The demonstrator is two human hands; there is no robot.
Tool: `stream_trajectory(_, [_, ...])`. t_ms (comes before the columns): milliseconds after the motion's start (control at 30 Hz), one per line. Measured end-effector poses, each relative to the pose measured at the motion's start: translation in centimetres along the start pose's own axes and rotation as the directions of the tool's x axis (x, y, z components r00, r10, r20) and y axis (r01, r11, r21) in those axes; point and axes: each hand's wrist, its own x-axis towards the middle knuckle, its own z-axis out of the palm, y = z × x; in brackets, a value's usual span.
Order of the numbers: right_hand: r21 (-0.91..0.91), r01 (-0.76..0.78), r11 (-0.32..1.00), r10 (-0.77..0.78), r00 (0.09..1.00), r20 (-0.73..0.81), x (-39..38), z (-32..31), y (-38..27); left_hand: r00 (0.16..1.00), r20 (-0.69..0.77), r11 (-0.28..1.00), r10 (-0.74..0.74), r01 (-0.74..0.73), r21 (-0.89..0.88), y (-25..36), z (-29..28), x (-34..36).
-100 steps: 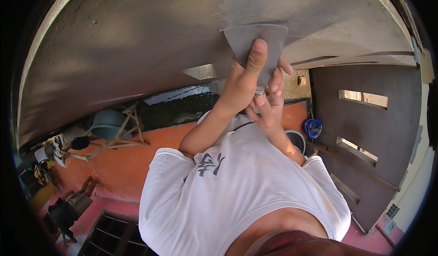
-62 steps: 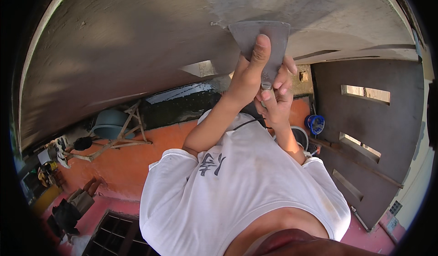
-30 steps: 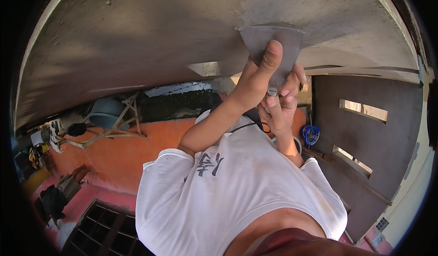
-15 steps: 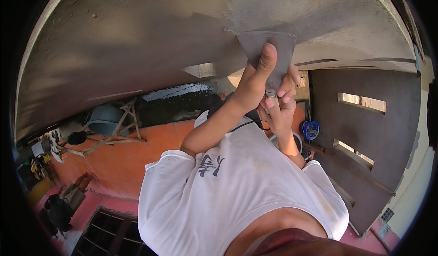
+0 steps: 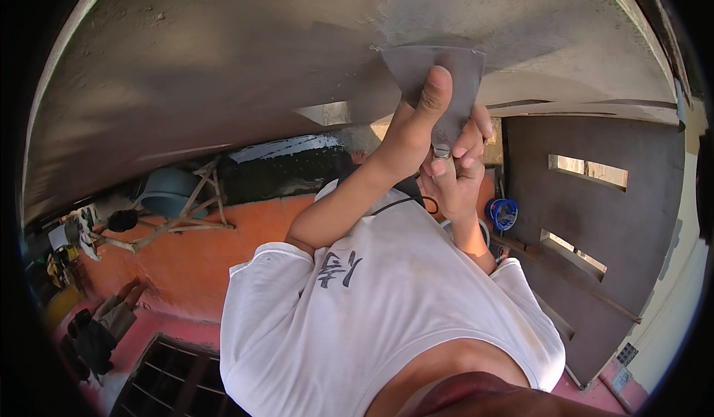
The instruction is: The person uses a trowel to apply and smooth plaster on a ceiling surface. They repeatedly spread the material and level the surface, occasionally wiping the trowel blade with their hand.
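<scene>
A wide, flared putty knife [image 5: 452,108] is held in both hands, its broad edge against a grey plastered wall [image 5: 223,37]. My left hand [image 5: 416,130] is closed on the blade, thumb pressed flat along its face and fingers mostly hidden behind it. Lower down, my right hand [image 5: 461,183] wraps the handle just below the metal collar, its thumb in front and fingertips beside the blade. Little plaster crumbs show at the blade's left corner. To the right of the blade the wall looks lighter and smoother than on the left.
At the left, a blue-grey basin [image 5: 167,192] stands by a wooden frame [image 5: 182,223] along an orange wall [image 5: 253,242]. A person [image 5: 111,320] is at the lower left, near a dark grille [image 5: 167,380]. On the right are a blue bucket [image 5: 503,213] and a dark slotted panel [image 5: 602,216].
The putty knife's edge has moved slightly up the wall, with both hands keeping their hold. The surroundings have shifted a little to the left in view.
</scene>
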Motion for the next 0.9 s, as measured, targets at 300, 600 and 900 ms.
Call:
stream_trajectory(300, [0.106, -0.087, 0.991, 0.093, 0.994, -0.05, -0.5, 1.9, -1.4, 0.996, -0.079, 0.999, -0.039, 0.041, 0.027, -0.5, -0.2, -0.4])
stream_trajectory(600, [0.23, -0.209, 0.951, 0.225, 0.973, -0.046, -0.6, 2.7, -3.4, 0.993, -0.088, 0.997, -0.079, 0.079, 0.006, -1.0, -0.4, -1.0])
stream_trajectory(900, [0.19, -0.186, 0.964, 0.195, 0.98, -0.032, -0.6, 3.0, -4.0, 0.996, -0.041, 0.997, -0.076, 0.076, -0.01, -1.3, -0.9, -1.2])
